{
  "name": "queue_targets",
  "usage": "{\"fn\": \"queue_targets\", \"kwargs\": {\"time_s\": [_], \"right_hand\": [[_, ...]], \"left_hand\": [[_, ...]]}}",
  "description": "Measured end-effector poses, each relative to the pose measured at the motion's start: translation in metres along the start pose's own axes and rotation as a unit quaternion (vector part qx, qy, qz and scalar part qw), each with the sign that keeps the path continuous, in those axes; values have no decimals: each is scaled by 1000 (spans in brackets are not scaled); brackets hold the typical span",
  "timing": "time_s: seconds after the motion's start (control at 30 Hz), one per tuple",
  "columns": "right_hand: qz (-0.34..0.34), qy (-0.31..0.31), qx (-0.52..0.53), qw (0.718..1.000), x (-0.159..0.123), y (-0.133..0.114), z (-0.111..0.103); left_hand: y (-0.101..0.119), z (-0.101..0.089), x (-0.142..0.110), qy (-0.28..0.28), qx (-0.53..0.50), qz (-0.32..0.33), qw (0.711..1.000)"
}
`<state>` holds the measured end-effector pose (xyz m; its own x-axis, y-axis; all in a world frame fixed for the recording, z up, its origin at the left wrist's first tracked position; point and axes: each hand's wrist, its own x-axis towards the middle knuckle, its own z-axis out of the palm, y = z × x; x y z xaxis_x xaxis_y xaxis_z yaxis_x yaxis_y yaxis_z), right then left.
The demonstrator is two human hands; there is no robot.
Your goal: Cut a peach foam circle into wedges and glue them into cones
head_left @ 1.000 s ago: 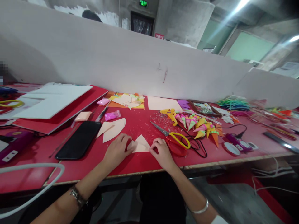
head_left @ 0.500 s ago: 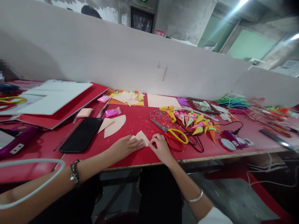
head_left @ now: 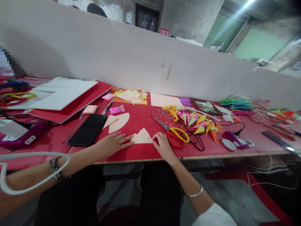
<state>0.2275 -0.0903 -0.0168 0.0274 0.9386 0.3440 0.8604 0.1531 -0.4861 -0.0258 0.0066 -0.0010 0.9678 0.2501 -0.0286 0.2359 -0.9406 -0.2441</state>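
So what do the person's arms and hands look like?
The left hand and right hand are bare, without gloves. A dark, chunky bracelet circles the left forearm. The right forearm has a thin silver bangle, with a white sleeve higher up.

Nothing legible; red wall sign (head_left: 164,31) blurred.

The paper (head_left: 144,137) is pale peach, the tabletop (head_left: 138,152) red.
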Motion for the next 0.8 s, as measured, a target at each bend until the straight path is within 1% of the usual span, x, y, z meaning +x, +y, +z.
{"fn": "queue_targets", "kwargs": {"time_s": [0.13,0.23,0.3,0.37,0.43,0.47,0.53,0.57,0.63,0.7,0.8], "right_hand": [[-8,-12,3,1000,3,6,-7],[-27,-20,27,999,5,6,-11],[-35,-25,40,998,3,1,-12],[-41,-36,30,998,0,-6,-10],[-49,-45,7,998,-3,-13,-8],[-50,-45,-1,998,-4,-15,-6],[-44,-40,0,998,-5,-18,-4],[-40,-38,9,998,-6,-18,-4],[-39,-37,36,998,-7,-17,-3],[-42,-32,61,997,-8,-15,-4],[-54,-37,84,994,-10,-12,-6]], "left_hand": [[-7,-5,-7,1,-68,18,998],[-12,-10,-7,-6,-137,28,990],[-12,-11,-3,4,-203,6,979],[-7,-10,5,41,-264,-69,961],[2,-6,15,96,-294,-185,933],[7,-4,20,113,-296,-227,921],[16,1,30,132,-304,-266,905],[20,2,33,134,-315,-273,899],[25,4,37,135,-337,-261,894],[27,4,38,143,-355,-239,893],[26,2,35,174,-353,-201,897]]}}
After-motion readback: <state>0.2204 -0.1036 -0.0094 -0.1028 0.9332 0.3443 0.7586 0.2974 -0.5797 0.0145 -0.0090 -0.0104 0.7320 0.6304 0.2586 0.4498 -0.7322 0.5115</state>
